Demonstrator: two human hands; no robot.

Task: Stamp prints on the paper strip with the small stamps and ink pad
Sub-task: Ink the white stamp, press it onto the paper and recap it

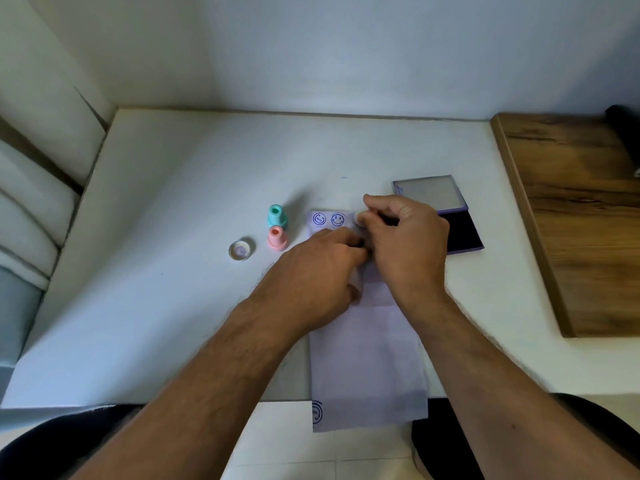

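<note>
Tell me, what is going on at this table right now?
A person is stamping a paper strip on a white table. The right hand pinches a small stamp at the strip's far end, beside two finished smiley prints. The left hand rests on the strip. The ink pad lies open to the right. A teal stamp, a pink stamp and a loose cap sit to the left.

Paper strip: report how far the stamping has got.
Done: two round prints at the far end of the paper strip, one more at its near corner. In hand: the right hand pinches a small stamp beside them; the left hand steadies the strip. Left: the bare middle.
</note>
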